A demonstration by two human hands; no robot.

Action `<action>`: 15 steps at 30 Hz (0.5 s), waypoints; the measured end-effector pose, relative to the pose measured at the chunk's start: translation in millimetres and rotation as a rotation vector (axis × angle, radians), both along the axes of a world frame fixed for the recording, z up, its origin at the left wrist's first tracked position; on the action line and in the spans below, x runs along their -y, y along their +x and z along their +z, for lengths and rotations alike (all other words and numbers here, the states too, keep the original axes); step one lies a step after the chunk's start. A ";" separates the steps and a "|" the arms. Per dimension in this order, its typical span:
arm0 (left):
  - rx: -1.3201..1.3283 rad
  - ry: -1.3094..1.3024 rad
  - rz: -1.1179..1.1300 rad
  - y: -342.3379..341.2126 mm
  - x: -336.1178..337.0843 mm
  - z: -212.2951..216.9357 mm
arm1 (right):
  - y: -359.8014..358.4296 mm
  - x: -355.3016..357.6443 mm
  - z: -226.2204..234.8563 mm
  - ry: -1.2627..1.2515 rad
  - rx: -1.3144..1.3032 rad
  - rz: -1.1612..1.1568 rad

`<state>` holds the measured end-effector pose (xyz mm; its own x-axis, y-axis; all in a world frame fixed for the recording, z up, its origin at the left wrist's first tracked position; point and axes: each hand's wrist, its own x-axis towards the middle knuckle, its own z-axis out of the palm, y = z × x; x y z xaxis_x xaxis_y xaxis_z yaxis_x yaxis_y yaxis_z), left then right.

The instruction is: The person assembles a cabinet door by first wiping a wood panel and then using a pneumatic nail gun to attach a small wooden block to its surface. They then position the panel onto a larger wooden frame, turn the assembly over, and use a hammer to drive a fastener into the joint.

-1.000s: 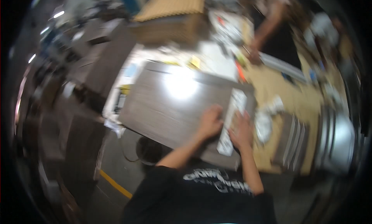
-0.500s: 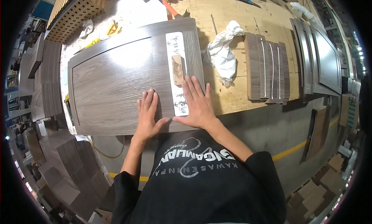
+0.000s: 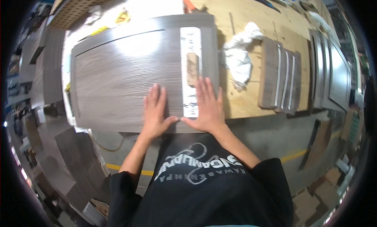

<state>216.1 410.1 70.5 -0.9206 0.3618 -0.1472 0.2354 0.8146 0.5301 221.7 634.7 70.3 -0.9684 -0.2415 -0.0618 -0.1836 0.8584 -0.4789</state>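
A grey-brown wood-grain cabinet door panel (image 3: 114,81) with a framed edge lies flat in front of me. My left hand (image 3: 155,111) rests open on its surface near the front edge, fingers pointing away. Just to its right, my right hand (image 3: 208,107) also lies open, its palm on the panel's right part and its thumb near the left thumb. Beside the right fingertips, a white strip (image 3: 191,97) with handwriting runs across the panel. On top of that strip sits a small wooden block (image 3: 192,69). Neither hand grips anything.
Right of the panel, a crumpled white cloth (image 3: 238,62) lies on the wooden workbench (image 3: 245,103). Beyond it are overlapping brown slats (image 3: 271,75) with white lines, then several door panels standing on edge (image 3: 337,75). A blue-handled tool (image 3: 265,2) and yellow tool (image 3: 122,16) lie farther back.
The view has shifted, so the bench things sit farther right in the picture. Both hands remain open on the panel, and the block stays on the strip.
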 end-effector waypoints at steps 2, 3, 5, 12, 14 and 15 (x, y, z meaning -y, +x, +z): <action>0.023 -0.042 -0.022 -1.0 -1.5 -7.3 | -1.8 1.4 1.3 0.049 -0.005 -0.026; 0.023 -0.046 -0.033 -0.5 0.5 -8.5 | -2.8 2.4 3.2 0.030 0.049 -0.032; -0.003 0.011 0.004 -1.2 -0.5 -13.6 | -1.0 5.7 7.9 0.086 0.079 -0.041; -0.156 0.063 0.011 3.6 7.4 -23.4 | 6.7 13.5 16.0 0.139 0.055 -0.082; -0.245 0.089 -0.021 8.3 12.6 -24.8 | 10.6 14.3 14.7 0.175 0.025 -0.066; -0.418 0.149 -0.016 12.7 16.1 -25.6 | 12.5 15.1 13.4 0.179 0.036 -0.073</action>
<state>228.8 394.0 45.0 -0.8839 0.3659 0.2911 0.4666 0.7307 0.4984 234.2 619.6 83.7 -0.9794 -0.1528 -0.1321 -0.1034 0.9410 -0.3224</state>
